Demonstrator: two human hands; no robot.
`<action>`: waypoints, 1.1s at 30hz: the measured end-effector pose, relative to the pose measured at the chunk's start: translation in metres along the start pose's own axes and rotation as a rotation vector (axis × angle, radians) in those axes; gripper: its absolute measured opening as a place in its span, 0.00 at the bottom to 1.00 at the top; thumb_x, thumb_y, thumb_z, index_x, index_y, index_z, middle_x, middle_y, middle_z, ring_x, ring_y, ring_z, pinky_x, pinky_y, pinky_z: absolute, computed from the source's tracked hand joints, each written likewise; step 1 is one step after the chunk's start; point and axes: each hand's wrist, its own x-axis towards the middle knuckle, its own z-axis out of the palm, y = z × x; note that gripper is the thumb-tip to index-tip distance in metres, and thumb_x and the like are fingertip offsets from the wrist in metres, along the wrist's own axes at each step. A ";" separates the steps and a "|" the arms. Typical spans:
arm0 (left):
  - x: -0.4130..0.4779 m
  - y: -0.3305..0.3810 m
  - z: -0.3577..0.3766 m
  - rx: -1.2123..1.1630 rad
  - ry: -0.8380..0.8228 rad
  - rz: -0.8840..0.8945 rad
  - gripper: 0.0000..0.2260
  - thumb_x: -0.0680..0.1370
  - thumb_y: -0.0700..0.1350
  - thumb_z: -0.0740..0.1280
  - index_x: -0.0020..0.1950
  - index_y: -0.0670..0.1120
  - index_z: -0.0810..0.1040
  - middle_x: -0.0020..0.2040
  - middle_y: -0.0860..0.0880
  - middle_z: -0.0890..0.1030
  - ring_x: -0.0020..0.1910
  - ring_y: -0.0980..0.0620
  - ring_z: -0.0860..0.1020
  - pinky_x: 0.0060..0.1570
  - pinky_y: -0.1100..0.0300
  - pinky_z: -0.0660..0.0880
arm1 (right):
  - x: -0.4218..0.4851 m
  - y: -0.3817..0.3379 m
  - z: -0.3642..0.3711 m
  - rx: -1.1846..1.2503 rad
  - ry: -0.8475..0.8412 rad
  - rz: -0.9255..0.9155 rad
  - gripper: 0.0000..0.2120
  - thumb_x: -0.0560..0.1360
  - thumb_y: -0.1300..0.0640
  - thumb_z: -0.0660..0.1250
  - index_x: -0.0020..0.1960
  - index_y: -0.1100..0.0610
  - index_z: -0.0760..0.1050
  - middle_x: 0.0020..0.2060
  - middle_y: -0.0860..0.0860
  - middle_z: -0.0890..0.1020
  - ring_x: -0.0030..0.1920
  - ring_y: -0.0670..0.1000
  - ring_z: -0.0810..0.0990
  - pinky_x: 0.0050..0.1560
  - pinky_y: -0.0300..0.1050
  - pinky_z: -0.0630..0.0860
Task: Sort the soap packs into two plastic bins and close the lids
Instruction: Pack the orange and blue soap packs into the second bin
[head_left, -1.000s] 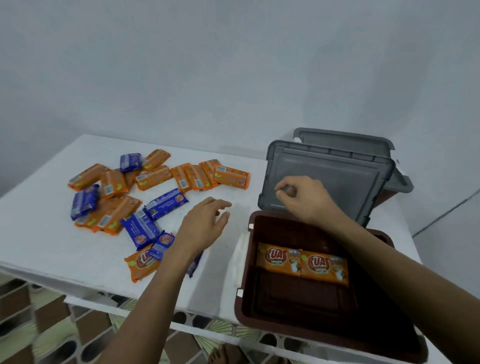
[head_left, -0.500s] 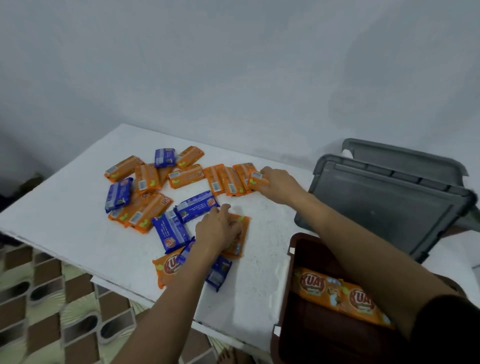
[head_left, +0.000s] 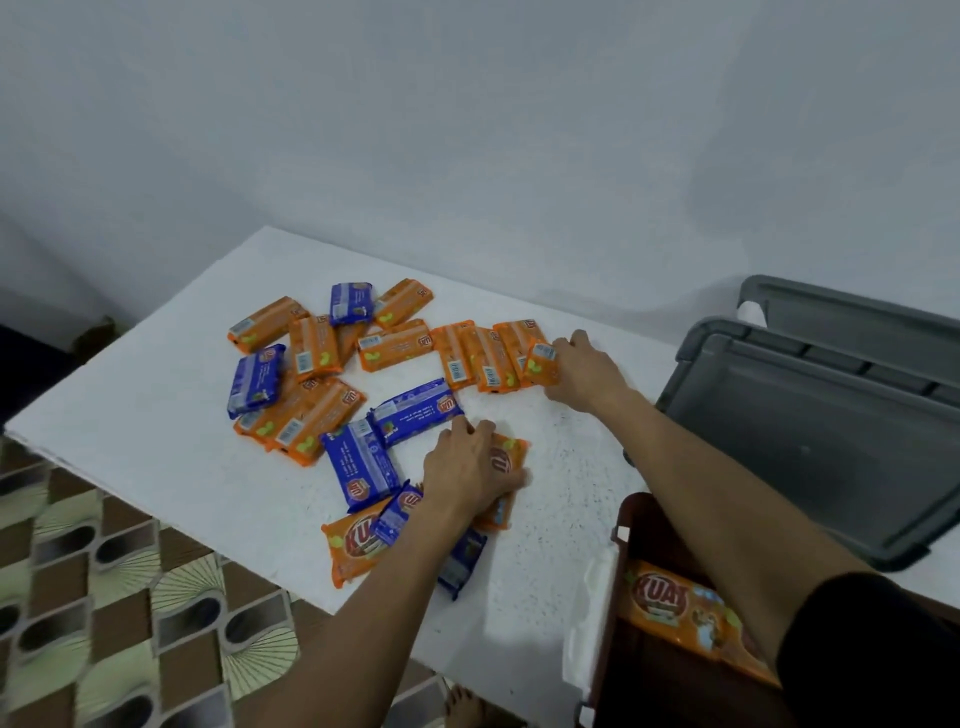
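Orange and blue soap packs (head_left: 395, 345) lie scattered on the white table (head_left: 156, 410). My left hand (head_left: 465, 470) covers an orange soap pack (head_left: 508, 453) near the front, with the thumb curled round its right edge. My right hand (head_left: 587, 371) reaches farther back and pinches the end of an orange pack (head_left: 540, 364) at the right of a row of orange packs. At the lower right stands an open brown bin (head_left: 605, 639) with orange packs (head_left: 670, 608) inside, partly hidden by my right arm.
A grey lid (head_left: 810, 447) stands open behind the brown bin, with a second grey lid (head_left: 852, 312) behind it. A blue pack (head_left: 415, 410) lies just left of my left hand. The table's front edge runs over a patterned tile floor (head_left: 104, 597). A bare foot (head_left: 465, 709) shows below.
My right hand left the grey lid and reached left to the row of orange packs. My left hand came down onto an orange pack. The view swung left, away from the bin.
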 end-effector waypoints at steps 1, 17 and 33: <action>0.000 0.001 0.000 -0.004 -0.005 0.003 0.38 0.68 0.71 0.67 0.72 0.52 0.64 0.64 0.46 0.68 0.61 0.48 0.71 0.56 0.51 0.75 | -0.001 -0.001 -0.001 0.018 0.007 0.001 0.26 0.73 0.54 0.70 0.67 0.60 0.65 0.62 0.59 0.67 0.49 0.62 0.78 0.45 0.52 0.76; -0.022 0.011 -0.039 -0.531 0.205 0.070 0.20 0.71 0.57 0.73 0.58 0.54 0.70 0.52 0.53 0.76 0.50 0.53 0.77 0.48 0.59 0.77 | -0.091 -0.007 -0.053 0.785 0.203 -0.078 0.25 0.72 0.61 0.72 0.65 0.48 0.70 0.58 0.50 0.76 0.51 0.49 0.80 0.41 0.42 0.80; -0.060 0.053 -0.062 -0.876 0.345 0.290 0.10 0.77 0.60 0.62 0.49 0.56 0.73 0.45 0.53 0.82 0.42 0.58 0.82 0.34 0.63 0.76 | -0.216 0.057 -0.081 1.350 0.389 -0.109 0.22 0.75 0.73 0.65 0.62 0.52 0.77 0.54 0.55 0.82 0.55 0.54 0.83 0.52 0.46 0.81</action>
